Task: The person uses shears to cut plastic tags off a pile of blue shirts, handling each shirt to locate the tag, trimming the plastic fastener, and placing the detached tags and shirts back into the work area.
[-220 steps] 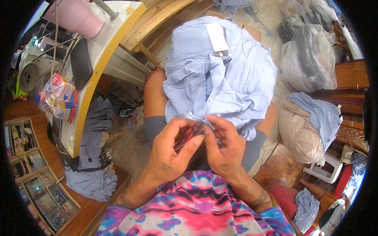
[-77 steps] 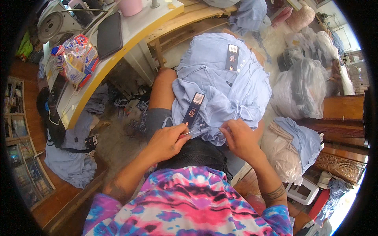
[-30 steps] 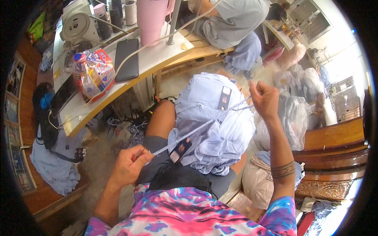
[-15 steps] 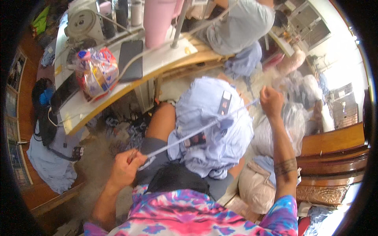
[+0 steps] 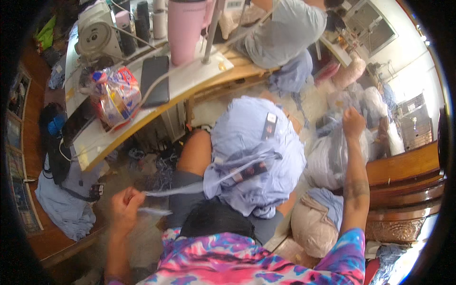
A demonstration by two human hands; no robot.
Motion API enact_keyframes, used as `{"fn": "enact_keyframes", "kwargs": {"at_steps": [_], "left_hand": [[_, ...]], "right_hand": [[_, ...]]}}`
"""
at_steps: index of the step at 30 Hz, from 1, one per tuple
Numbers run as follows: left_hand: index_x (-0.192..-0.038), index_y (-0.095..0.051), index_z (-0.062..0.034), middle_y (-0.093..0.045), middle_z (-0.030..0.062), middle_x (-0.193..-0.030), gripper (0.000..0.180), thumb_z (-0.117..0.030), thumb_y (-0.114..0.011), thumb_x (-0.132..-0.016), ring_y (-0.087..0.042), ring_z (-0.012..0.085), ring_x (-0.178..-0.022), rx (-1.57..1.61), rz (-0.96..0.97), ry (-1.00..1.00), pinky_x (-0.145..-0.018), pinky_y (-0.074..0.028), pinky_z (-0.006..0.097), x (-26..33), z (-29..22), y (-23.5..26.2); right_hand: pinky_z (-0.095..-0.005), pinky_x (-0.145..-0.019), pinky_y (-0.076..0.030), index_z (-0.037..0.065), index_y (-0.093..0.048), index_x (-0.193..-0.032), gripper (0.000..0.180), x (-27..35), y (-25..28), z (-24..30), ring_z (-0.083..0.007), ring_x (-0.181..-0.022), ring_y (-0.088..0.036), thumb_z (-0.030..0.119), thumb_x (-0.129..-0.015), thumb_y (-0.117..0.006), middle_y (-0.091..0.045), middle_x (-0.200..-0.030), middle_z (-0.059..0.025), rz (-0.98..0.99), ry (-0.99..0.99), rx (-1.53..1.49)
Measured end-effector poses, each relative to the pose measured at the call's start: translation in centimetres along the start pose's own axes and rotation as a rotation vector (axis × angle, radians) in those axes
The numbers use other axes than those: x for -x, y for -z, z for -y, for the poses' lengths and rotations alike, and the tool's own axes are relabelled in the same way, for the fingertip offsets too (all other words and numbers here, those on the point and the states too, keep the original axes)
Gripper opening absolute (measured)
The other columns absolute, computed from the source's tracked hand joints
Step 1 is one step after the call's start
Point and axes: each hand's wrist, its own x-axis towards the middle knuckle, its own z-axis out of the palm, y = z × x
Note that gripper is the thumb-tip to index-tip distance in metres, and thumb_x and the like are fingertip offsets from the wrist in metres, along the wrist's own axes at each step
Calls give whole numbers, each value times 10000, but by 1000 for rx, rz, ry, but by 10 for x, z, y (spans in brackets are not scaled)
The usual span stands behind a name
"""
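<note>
On my lap lies a rounded heap of light blue garments (image 5: 237, 118) with dark labels (image 5: 270, 127) on it. My left hand (image 5: 126, 206) is closed around a narrow light blue fabric strip (image 5: 183, 191), out to the left of my thigh. From there the strip runs slack to the heap, and a short loose end hangs below the hand. My right hand (image 5: 354, 123) is raised in a fist at the right, apart from the heap and in front of plastic-wrapped bundles. Whether anything is inside that fist is hidden.
Ahead on the left, a white table (image 5: 190, 78) holds a bread bag (image 5: 115, 92), a dark tablet (image 5: 156, 80) and a pink tumbler (image 5: 185, 33). A person in grey (image 5: 287, 38) sits beyond. Plastic-wrapped bundles (image 5: 330, 156) and carved wooden furniture (image 5: 387, 228) stand at the right.
The strip, stretched taut between both hands before, now sags onto the heap, with its right end away from my right hand. My hands have moved farther apart, the left lower.
</note>
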Motion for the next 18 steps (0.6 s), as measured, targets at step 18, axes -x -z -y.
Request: {"fn": "enact_keyframes", "kwargs": {"at_steps": [18], "left_hand": [[-1140, -740, 19, -742, 127, -1006, 286, -208, -684, -974, -691, 204, -876, -450, -118, -1, -795, -527, 319, 0, 40, 7]], "right_hand": [[-361, -486, -364, -7, -557, -657, 385, 83, 75, 177, -209, -461, -425, 208, -884, -783, -463, -546, -147, 401, -8, -639]]}}
